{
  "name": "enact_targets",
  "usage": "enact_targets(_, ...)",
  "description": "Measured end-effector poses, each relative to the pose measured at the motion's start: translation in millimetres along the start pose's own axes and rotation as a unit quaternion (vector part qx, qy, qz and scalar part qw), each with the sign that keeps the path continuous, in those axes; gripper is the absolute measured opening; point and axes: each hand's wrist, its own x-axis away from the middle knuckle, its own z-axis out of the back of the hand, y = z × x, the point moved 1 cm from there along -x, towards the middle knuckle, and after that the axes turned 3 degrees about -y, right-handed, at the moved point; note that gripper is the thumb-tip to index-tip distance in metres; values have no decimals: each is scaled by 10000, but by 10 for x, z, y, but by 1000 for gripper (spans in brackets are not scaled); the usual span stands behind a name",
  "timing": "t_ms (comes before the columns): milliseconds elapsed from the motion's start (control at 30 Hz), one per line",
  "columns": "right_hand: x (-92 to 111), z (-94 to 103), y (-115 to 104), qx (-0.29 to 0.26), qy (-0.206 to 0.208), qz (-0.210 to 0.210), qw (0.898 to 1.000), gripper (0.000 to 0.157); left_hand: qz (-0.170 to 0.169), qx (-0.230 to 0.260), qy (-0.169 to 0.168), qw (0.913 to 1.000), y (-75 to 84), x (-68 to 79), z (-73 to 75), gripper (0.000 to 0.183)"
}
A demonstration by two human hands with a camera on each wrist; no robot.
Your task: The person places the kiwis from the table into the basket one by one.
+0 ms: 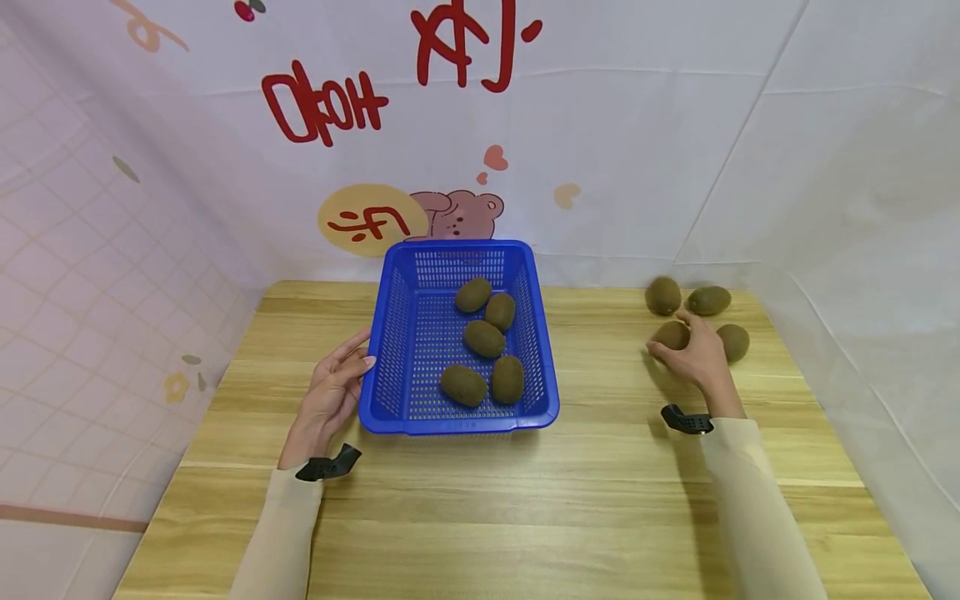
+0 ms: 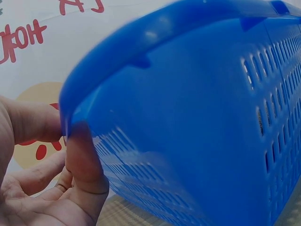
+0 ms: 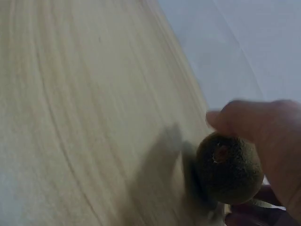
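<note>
I have two hands at work above one wooden table [image 1: 450,525]. My left hand [image 1: 330,392] grips the single blue basket [image 1: 461,427] by its left side, thumb and fingers pinching the rim. My right hand [image 1: 697,354] is at the table's right end, thumb and fingers curled round one held kiwi [image 1: 670,335]; whether that fruit touches the wood I cannot tell. Three loose kiwis lie close about it: the far-left one [image 1: 663,292] just past my fingers, the far-right one [image 1: 709,300] beside that, and the near-right one [image 1: 733,342] next to my hand. That makes four out here, mine included, well apart from the basket. Inside the basket I count five more, nine in all: a back one [image 1: 473,295], a second [image 1: 500,312] and a third [image 1: 484,339] clustered together, then a front-left one [image 1: 463,386] and a front-right one [image 1: 507,380] side by side. I wear two pale sleeves and two black wrist devices, one per arm. Behind the table hangs white cloth [image 1: 622,150] printed with one pink bear [image 1: 465,217].
</note>
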Motion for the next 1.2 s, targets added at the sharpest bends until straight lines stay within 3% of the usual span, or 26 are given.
enact_targets(133,21,6,10,8,-22,-63,10000,81,-12,24,-33,10000,1,-7,-7,68)
enact_targets(400,51,46,-20,-67,-69,-73,9999,85,-49,51,1,10000,-5,-14,-13,67)
enact_targets(600,45,75,-112,-98,38,148,9998,81,-93,166,-88,9998,-3,-7,-5,67)
enact_targets(833,42,123,-320,-124,193,448,9987,77,-85,209,-186,9996,12,0,-12,68)
enact_targets(1200,81,157,-685,-86,282,868,9958,75,-51,23,18,10000,-7,-13,1,68)
